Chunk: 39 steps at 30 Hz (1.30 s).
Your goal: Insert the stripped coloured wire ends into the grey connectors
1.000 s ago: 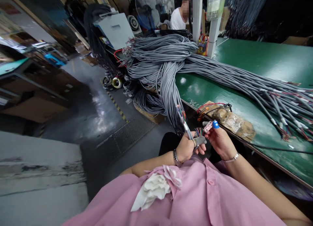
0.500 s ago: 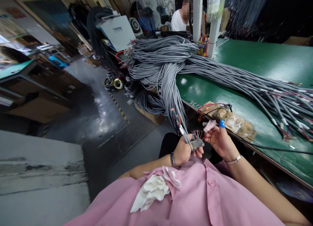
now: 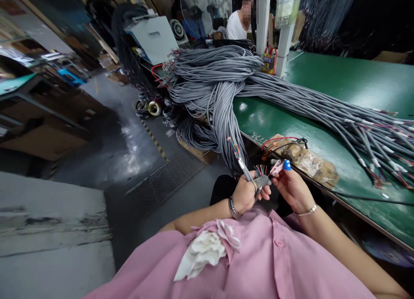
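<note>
My left hand [image 3: 245, 196] is closed around grey cables [image 3: 246, 173] in front of my chest. A grey covering [image 3: 261, 182] wraps its thumb. Thin coloured wires [image 3: 260, 170] fan out just above that thumb, and the stripped end [image 3: 233, 147] of another held cable points up and left. Close by on the right, my right hand [image 3: 293, 190] pinches a small pale pink clip-like tool [image 3: 276, 167] beside the fanned wires. A blue finger cover [image 3: 286, 165] sits on one of its digits. Whether the tool grips a wire is too small to tell.
A large bundle of grey cables [image 3: 213, 68] lies over the green table [image 3: 349, 81] and hangs off its near edge. A tape-wrapped block [image 3: 315, 166] with loose wires lies at that edge. A person [image 3: 237, 25] sits beyond white posts [image 3: 262, 23].
The pink tool has turned in my right hand and now shows more clearly. My right hand's blue-covered digit has moved slightly left. My left hand still holds the cables, almost unmoved.
</note>
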Available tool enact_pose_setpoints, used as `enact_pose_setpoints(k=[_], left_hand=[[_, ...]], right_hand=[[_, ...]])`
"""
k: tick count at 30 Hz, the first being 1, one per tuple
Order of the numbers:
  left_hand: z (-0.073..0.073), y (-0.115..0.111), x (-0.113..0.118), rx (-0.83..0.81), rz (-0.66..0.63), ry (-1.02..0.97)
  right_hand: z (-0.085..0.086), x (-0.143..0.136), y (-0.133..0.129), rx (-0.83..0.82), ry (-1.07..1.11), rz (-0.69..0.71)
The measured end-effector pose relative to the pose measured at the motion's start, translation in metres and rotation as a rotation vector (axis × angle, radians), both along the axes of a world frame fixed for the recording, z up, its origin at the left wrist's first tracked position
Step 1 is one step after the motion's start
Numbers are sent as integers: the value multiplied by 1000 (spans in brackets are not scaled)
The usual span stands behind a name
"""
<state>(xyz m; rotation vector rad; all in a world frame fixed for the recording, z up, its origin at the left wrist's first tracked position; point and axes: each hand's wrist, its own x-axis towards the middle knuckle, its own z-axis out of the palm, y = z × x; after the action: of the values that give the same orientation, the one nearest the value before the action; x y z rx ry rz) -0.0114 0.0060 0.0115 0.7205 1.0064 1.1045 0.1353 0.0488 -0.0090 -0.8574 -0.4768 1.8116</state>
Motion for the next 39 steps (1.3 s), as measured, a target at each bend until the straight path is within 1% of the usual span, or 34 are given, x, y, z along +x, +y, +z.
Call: enact_pose_setpoints(k=[2,4,8,10,11,13,15,18,20,21,22,24,27,29,31,34,36,37,39], left_hand=[[-2,0,1,-11,-9,6],[-4,-1,1,-13,-18,9],[-8,-6,-3,8,-24,21],[-15,-8,-6,23,-34,55],[-21,-8,-8,30,-47,81],[-38,-5,-11,39,-93,147],[-59,1,-13,33,-152,203],[-91,13,-13,35,-180,255],[-104,17,-11,68,-235,272],[-107,17,-11,91,-250,275],[-108,16,-10,109,-266,275],[-103,12,-11,121,-294,277],[-88,3,-18,105,-357,245],[-76,-4,-26,89,-388,162],[-65,-12,-36,65,-379,78],[-50,-23,-51,49,-299,10],[-41,-30,-61,54,-245,-46],[-38,-33,-65,60,-218,-77],[-33,-39,-73,68,-167,-124]], right_hand=[[-1,-2,0,0,7,-31],[-2,-4,-1,12,19,-29],[-4,-1,-3,14,70,45],[-9,5,-3,-15,79,64],[-12,8,-3,-31,70,67],[-21,15,-4,-54,18,66],[-31,22,-6,-65,-74,60],[-41,29,-14,-59,-220,56],[-44,33,-19,-41,-303,69],[-45,35,-22,-29,-342,76],[-46,36,-24,-12,-381,83],[-47,38,-29,19,-454,91],[-47,38,-34,107,-568,148],[-42,37,-37,211,-666,223],[-34,33,-39,324,-748,307],[-26,23,-37,451,-792,425],[-31,12,-33,489,-804,518],[-38,5,-31,491,-810,571],[-59,-9,-25,485,-808,716]])
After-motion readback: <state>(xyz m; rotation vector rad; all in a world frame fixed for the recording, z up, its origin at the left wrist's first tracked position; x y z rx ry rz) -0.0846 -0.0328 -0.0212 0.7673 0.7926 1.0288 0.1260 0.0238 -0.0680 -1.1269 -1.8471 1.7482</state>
